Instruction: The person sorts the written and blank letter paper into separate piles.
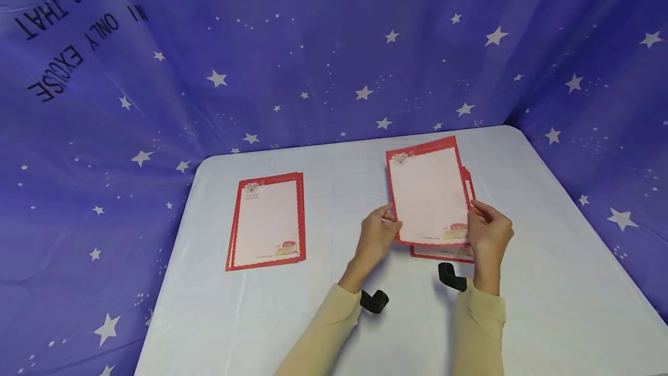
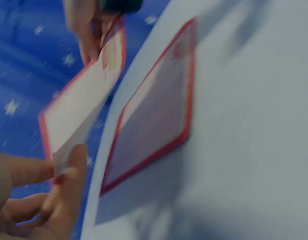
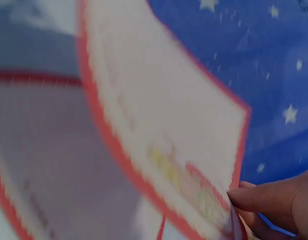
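Between both hands a red-bordered sheet of paper (image 1: 428, 196) is held up off the table, bending slightly. My left hand (image 1: 377, 233) pinches its left edge near the bottom corner, thumb against fingers, as the left wrist view shows. On the opposite side my right hand (image 1: 489, 231) pinches the lower right edge; in the right wrist view the thumb (image 3: 274, 200) lies at the corner beside a printed picture. Below the raised sheet lies another red-bordered sheet (image 2: 159, 110), partly covered in the head view. Whether more sheets lie under it I cannot tell.
Left on the white table (image 1: 344, 306) lies a small, slightly fanned stack of similar red-bordered sheets (image 1: 268, 225), the top one bearing small writing. A purple star-printed cloth (image 1: 323, 62) hangs behind and beside the table. Black wrist mounts (image 1: 374, 302) jut inward from the sleeves.
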Motion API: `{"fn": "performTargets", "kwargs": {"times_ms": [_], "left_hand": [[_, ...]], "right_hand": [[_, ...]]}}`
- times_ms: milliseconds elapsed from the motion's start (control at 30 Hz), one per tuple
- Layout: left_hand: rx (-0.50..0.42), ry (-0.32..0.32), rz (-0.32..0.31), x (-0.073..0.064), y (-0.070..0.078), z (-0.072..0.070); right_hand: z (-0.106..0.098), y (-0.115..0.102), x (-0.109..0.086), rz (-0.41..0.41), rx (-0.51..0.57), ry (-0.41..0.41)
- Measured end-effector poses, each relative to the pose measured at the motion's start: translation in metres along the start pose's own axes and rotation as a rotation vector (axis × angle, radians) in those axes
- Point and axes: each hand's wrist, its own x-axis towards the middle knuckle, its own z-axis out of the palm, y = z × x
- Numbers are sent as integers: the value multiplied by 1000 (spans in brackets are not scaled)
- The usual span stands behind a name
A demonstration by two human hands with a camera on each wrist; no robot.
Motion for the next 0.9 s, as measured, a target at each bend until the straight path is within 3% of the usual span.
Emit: {"fn": "performTargets", "kwargs": {"times_ms": [67, 167, 267, 367, 700, 800, 900], "left_hand": [[44, -74, -26, 1, 0, 13], [37, -152, -67, 4, -3, 25], [33, -193, -107, 6, -10, 29], [96, -221, -127, 4, -17, 28], [127, -217, -89, 0, -26, 25], [214, -190, -54, 1, -26, 25], [349, -176, -10, 1, -28, 24]], "right_hand": [[-2, 10, 3, 8, -26, 14], [0, 25, 4, 1, -66, 15], [4, 39, 1, 10, -87, 15], [9, 50, -4, 28, -100, -5], [16, 51, -6, 54, -89, -78], [16, 51, -5, 48, -111, -71], [17, 50, -6, -10, -139, 9]]}}
